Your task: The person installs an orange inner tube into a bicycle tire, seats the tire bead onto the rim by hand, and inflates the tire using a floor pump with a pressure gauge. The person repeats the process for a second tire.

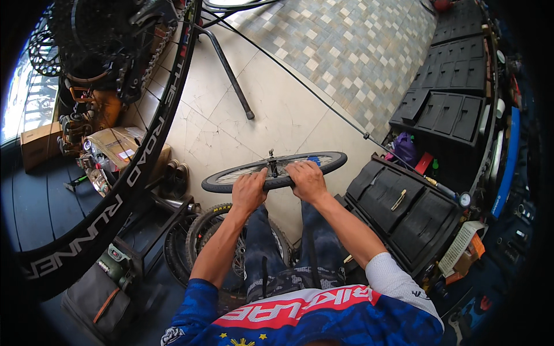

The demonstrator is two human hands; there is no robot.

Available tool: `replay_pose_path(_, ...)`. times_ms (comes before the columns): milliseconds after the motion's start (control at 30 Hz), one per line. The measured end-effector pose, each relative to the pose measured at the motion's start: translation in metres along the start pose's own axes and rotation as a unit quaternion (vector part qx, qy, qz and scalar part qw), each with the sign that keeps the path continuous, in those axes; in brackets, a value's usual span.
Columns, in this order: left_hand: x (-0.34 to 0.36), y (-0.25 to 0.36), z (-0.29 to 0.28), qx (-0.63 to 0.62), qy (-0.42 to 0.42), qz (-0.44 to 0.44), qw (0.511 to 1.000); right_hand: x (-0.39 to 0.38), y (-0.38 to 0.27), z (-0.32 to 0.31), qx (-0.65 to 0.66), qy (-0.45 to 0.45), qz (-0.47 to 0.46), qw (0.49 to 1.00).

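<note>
A bicycle wheel with a black tire lies tilted in front of my legs, its near edge toward me. Its hub with a short axle end points up between my hands. My left hand is wrapped over the near part of the tire, left of the hub. On the right of the hub, my right hand grips the same tire, fingers curled over the rim. The two thumbs lie near each other on the near edge; the fingertips are partly hidden. A blue patch shows on the wheel beside the right hand.
A bicycle wheel with a black rim stands close on the left, with a stand leg beyond. Knobby tires stand by my left leg. Black storage bins line the right; an air hose with a gauge crosses there.
</note>
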State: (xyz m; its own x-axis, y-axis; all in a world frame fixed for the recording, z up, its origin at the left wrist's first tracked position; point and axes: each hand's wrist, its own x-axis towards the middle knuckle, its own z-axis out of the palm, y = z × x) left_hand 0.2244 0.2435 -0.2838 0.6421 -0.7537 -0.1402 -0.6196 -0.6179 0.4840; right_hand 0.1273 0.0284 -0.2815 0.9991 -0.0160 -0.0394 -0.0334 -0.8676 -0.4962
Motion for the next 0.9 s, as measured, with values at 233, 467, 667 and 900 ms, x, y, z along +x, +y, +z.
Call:
replay_pose_path(233,-0.078,-0.028,-0.009,-0.016,-0.059,0.02,0.998,-0.03,-0.068,0.014,0.021,-0.078,-0.004,0.997)
replay_pose_path(467,-0.154,-0.073,-0.031,-0.016,-0.113,-0.025,0.993,-0.113,-0.014,0.001,-0.03,-0.137,0.12,0.983)
replay_pose_path(667,-0.137,-0.042,-0.059,-0.057,-0.109,-0.03,0.992,-0.105,0.004,-0.01,0.02,-0.052,-0.023,0.998)
replay_pose_path(900,-0.075,0.049,-0.017,-0.024,-0.167,0.037,0.985,-0.076,-0.073,-0.015,0.05,-0.066,-0.07,0.994)
